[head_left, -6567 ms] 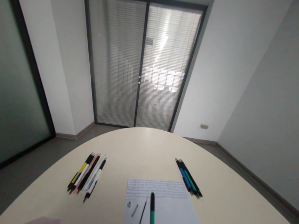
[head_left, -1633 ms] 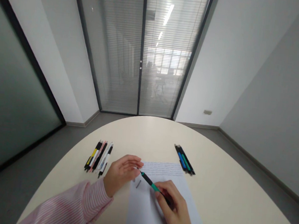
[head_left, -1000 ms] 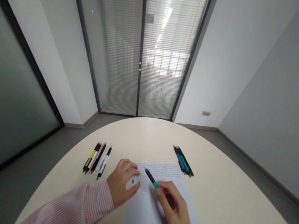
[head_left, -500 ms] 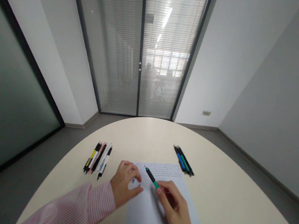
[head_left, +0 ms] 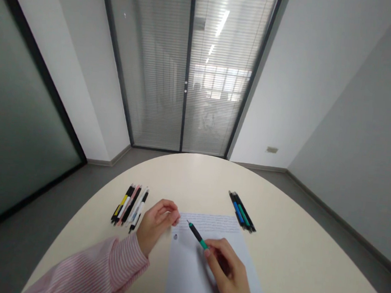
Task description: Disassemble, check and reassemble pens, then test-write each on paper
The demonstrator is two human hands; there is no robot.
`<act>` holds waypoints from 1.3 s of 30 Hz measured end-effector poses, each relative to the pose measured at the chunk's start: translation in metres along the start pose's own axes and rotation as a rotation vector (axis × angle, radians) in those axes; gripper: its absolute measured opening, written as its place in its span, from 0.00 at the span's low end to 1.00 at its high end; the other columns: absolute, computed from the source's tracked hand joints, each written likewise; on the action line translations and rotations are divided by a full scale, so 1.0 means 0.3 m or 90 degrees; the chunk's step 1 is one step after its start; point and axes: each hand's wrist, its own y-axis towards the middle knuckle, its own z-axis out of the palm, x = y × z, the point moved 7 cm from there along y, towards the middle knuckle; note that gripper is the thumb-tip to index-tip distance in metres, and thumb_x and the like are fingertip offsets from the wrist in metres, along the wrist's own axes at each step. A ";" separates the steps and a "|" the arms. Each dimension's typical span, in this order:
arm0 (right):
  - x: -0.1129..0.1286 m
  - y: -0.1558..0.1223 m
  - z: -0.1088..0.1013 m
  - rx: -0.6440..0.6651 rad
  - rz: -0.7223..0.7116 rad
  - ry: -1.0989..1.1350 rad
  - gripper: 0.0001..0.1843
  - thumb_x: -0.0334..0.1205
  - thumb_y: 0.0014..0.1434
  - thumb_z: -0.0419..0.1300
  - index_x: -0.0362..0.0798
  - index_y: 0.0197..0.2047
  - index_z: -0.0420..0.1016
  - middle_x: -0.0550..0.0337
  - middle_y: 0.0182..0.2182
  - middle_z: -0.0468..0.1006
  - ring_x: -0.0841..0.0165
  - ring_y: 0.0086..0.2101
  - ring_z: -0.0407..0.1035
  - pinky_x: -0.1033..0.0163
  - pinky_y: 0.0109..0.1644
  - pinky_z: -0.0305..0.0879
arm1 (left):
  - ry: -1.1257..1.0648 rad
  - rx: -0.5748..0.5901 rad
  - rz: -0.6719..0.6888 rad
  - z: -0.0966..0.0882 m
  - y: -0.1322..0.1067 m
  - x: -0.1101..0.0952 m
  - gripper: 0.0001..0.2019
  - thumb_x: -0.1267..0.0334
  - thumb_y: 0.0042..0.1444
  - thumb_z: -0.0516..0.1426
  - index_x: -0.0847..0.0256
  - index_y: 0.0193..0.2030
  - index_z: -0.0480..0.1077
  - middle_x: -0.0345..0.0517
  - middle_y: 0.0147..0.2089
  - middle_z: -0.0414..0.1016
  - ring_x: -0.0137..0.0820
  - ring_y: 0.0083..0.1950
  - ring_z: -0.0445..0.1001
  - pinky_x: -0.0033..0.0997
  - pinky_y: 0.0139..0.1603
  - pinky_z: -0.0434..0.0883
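Observation:
My right hand (head_left: 227,268) is closed around the green barrel of a pen (head_left: 197,234) with a black grip. Its thin tip points up and to the left, over the sheet of paper (head_left: 198,274). At the paper's upper left corner is my left hand (head_left: 157,225), its fingers curled and the thumb pressed against them. Whether something small is between those fingertips is hidden. Rows of handwriting run across the top of the sheet. Below the left fingertips a small dark mark or speck (head_left: 175,237) shows on the paper; I cannot tell which.
Several pens (head_left: 130,207) in yellow, white, pink and black lie side by side on the left. On the right, blue, green and black pens (head_left: 242,212) lie together. The round cream table (head_left: 196,178) curves away toward a glass partition with blinds (head_left: 159,93).
My left hand has drawn up and left to the paper's corner, and its spread thumb and fingers have come together. A small dark speck by its thumb no longer shows. The right hand keeps the pen.

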 end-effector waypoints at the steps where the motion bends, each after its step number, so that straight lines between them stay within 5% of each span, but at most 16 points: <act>1: -0.001 0.000 0.001 0.005 0.001 -0.003 0.09 0.46 0.60 0.56 0.51 0.36 0.74 0.62 0.27 0.72 0.67 0.29 0.67 0.66 0.32 0.62 | -0.015 -0.007 -0.007 -0.001 0.001 0.003 0.09 0.60 0.55 0.59 0.62 0.37 0.66 0.39 0.31 0.71 0.27 0.32 0.73 0.26 0.35 0.70; 11: 0.018 0.001 0.002 0.021 -0.015 -0.025 0.09 0.44 0.60 0.55 0.50 0.36 0.74 0.60 0.27 0.72 0.67 0.29 0.68 0.65 0.32 0.63 | -0.162 -0.035 -0.056 -0.003 -0.005 0.010 0.11 0.62 0.51 0.64 0.62 0.37 0.67 0.41 0.35 0.75 0.30 0.37 0.78 0.24 0.38 0.74; 39: 0.043 0.006 -0.001 0.010 -0.039 -0.027 0.10 0.43 0.60 0.56 0.49 0.35 0.75 0.59 0.27 0.73 0.66 0.28 0.68 0.65 0.30 0.64 | -0.040 0.096 -0.034 0.044 -0.016 -0.007 0.14 0.65 0.48 0.64 0.61 0.39 0.65 0.49 0.36 0.79 0.35 0.40 0.77 0.35 0.45 0.73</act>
